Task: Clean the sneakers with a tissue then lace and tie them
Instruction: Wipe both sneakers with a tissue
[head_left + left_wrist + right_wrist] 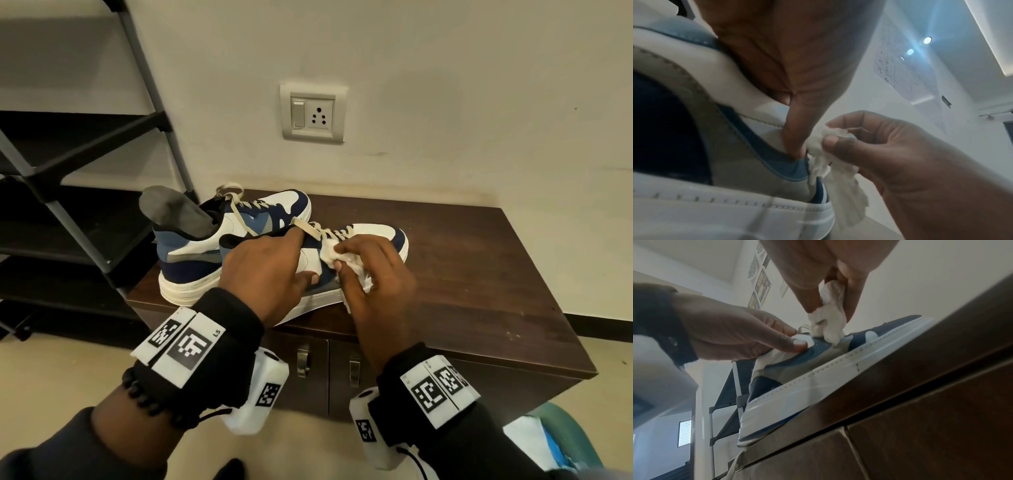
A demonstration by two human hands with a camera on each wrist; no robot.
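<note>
Two white, navy and blue sneakers stand on a dark wooden cabinet. My left hand grips the near sneaker from above, with the fingers over its tongue and the thumb on its side panel. My right hand pinches a crumpled white tissue and presses it on that shoe's side near the eyelets. The wrist views show the tissue touching the blue panel. The far sneaker has a grey insole sticking up and loose cream laces.
A black and grey shoe rack stands to the left against the wall. A wall socket sits above the cabinet. The cabinet doors carry metal handles. A teal bin is on the floor at bottom right.
</note>
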